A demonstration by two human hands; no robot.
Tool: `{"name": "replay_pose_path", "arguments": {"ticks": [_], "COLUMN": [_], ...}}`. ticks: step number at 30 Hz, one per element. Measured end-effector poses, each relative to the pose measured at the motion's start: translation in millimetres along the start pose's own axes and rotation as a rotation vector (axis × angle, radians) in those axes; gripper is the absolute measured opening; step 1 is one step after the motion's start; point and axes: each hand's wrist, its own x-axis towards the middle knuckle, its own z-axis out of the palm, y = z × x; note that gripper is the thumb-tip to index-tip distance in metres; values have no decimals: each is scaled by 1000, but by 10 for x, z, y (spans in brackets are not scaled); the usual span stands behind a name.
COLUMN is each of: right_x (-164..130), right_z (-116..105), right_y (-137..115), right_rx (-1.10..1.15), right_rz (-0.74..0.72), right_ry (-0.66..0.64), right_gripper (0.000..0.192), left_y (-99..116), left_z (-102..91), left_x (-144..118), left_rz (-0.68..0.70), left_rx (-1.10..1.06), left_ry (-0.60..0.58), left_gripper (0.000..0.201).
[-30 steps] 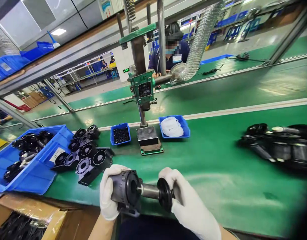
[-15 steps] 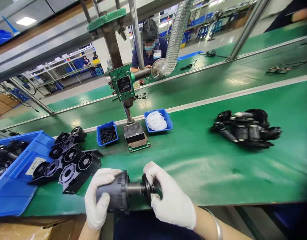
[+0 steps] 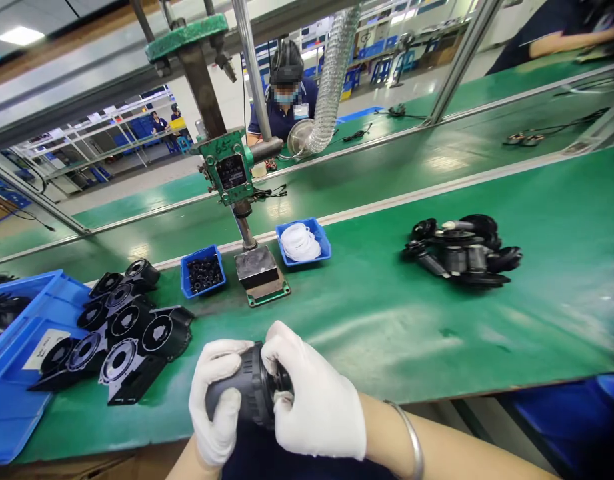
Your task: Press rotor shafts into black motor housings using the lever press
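Observation:
My gloved left hand (image 3: 211,407) is wrapped round a dark grey cylindrical housing (image 3: 247,385) with a ribbed rim, held on its side near the table's front edge. Against the rim end, my gloved right hand (image 3: 319,403) grips a black disc-ended part (image 3: 283,381) with bent fingers. That part sits up against the housing, and its metal shaft is out of sight. My right fingers hide much of the disc. Left of my hands lie several black motor brackets (image 3: 121,360) with round openings.
A green press (image 3: 231,170) stands on the bench with its metal block (image 3: 257,267) between a blue tray of small black pieces (image 3: 184,283) and a blue tray of white rings (image 3: 327,250). Black parts (image 3: 461,257) are piled right; a blue bin (image 3: 61,293) stands left. A co-worker (image 3: 307,110) sits opposite.
My right hand has moved left, bringing the black disc-ended part against the housing. Its metal shaft, visible between them before, no longer shows. The camera view has shifted slightly.

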Motion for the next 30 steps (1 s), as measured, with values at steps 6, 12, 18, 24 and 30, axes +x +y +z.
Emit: {"name": "replay_pose_path", "arguments": {"ticks": [6, 12, 18, 24, 30], "right_x": [196, 148, 118, 234, 465], "right_z": [-15, -8, -79, -154, -288], "right_y": [-101, 333, 623, 727, 772], "right_rx": [-221, -375, -3, 115, 15], "right_rz": [155, 141, 81, 100, -30], "right_ry": [-25, -203, -232, -305, -536], "right_gripper": [44, 47, 56, 53, 64], "left_y": [-171, -436, -300, -360, -401], "left_z": [341, 230, 196, 347, 360], "left_x": [292, 224, -117, -126, -125], "left_rz": [-708, -758, -602, -398, -276], "left_rx": [-281, -163, -156, 75, 177], "left_ry": [138, 139, -283, -252, -243], "left_gripper": [38, 35, 113, 117, 112]}}
